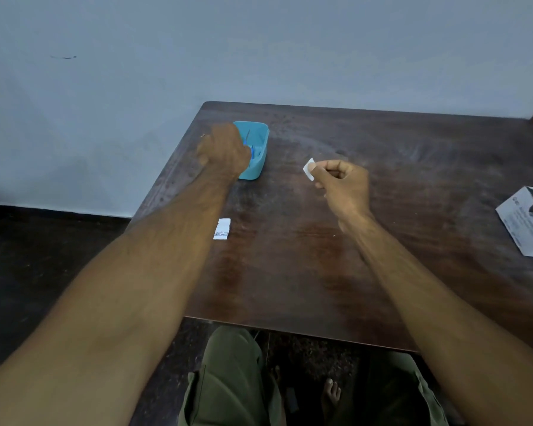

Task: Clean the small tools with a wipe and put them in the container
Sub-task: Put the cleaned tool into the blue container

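A light blue container [260, 150] stands at the far left of the dark wooden table [382, 210]. Thin tools [247, 137] lie inside it, one with a blue handle. My left hand [223, 149] hovers over the container's left side with fingers curled; a bit of blue handle shows at its fingertips, and whether the hand grips that tool is hidden. My right hand [342, 182] is held above the table's middle and pinches a small white wipe [309, 169] between thumb and forefinger.
A torn white wipe wrapper [222, 229] lies near the table's left edge. A white printed box [528, 222] sits at the right edge. The table's front edge is above my knees; a blue-grey wall stands behind.
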Demonstrator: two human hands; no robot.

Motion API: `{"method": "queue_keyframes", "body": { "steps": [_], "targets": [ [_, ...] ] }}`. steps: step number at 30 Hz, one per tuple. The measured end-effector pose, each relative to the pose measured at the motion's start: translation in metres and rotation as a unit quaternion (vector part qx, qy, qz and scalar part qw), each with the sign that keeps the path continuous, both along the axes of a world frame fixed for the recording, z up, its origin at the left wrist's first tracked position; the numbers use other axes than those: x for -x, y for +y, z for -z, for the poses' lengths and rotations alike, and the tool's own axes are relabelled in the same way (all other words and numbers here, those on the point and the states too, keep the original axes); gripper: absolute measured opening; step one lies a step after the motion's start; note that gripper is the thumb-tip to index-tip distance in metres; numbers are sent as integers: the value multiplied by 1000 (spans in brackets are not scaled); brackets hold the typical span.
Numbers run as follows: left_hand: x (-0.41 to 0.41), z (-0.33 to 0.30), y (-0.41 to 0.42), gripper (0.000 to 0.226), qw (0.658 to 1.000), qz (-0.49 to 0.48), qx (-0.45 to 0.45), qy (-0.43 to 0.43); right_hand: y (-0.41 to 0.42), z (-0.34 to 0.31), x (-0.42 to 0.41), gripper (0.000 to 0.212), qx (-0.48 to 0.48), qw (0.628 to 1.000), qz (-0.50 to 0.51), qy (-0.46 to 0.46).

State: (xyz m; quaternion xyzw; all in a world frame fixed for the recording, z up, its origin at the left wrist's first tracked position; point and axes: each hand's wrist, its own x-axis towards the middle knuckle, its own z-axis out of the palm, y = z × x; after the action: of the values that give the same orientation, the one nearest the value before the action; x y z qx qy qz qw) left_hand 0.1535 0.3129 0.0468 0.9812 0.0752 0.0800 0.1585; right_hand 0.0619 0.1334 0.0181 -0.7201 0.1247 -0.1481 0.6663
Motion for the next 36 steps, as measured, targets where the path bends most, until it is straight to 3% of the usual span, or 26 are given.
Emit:
{"method": "queue_keyframes", "body": {
  "steps": [2, 7, 19, 23, 27, 36],
  "targets": [
    [-2, 2, 0, 32, 1000, -7, 0, -1, -2, 5, -2, 16, -1, 1000, 3, 4],
    [-12, 5, 0, 55, 998, 16, -47, 37, -5, 16, -4, 13, -1, 1000, 8, 11],
    [-17, 8, 2, 54, 999, 2, 7, 46, -14, 21, 4, 12, -13, 1000, 13, 13],
    [-3, 7, -8, 40, 999, -16, 23, -40, -22, 19, 12, 12, -33, 999, 30, 13],
    [35, 14, -45, 26, 990, 34, 52, -123, -34, 27, 22, 16, -53, 996, 62, 21],
    [63, 55, -135, 28, 986, 94, 133, 17, -57, 40, 46, 9, -97, 990, 104, 27]
  ]
}}
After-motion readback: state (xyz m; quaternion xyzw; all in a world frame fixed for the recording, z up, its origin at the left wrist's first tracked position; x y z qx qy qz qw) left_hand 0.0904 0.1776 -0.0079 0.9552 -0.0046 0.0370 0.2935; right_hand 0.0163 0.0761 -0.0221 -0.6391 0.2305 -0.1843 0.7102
